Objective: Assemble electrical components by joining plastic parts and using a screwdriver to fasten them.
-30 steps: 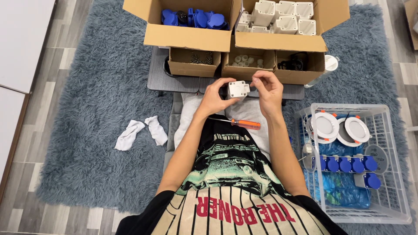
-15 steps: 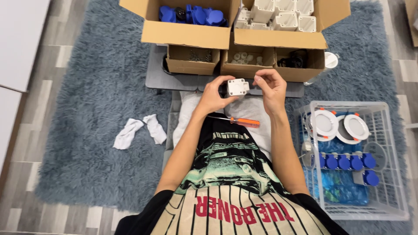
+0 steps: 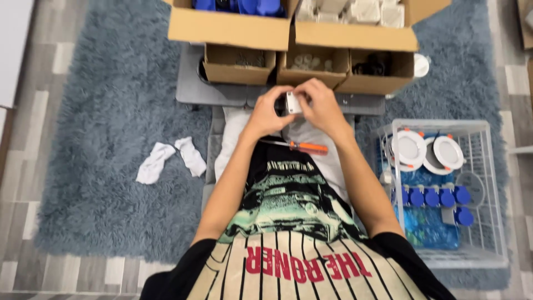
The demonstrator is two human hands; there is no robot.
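Note:
Both hands meet in front of me over a white cloth (image 3: 236, 130). My left hand (image 3: 269, 111) and my right hand (image 3: 322, 105) together grip a small white boxy part (image 3: 292, 103), with a dark piece half hidden behind the left fingers. An orange-handled screwdriver (image 3: 302, 147) lies on the cloth just below my wrists. Small open cardboard boxes (image 3: 239, 72) with loose parts stand right beyond my hands.
Two larger cardboard boxes (image 3: 355, 36) at the top hold blue and white parts. A white wire basket (image 3: 488, 166) on my right holds round white lamps and several blue-capped pieces. A pair of white socks (image 3: 172, 158) lies on the grey-blue shaggy rug (image 3: 100, 111). Wood floor surrounds it.
My hands have closed in around the white part, which has turned so less of it shows. The view has tilted down a little, so the boxes sit higher in frame.

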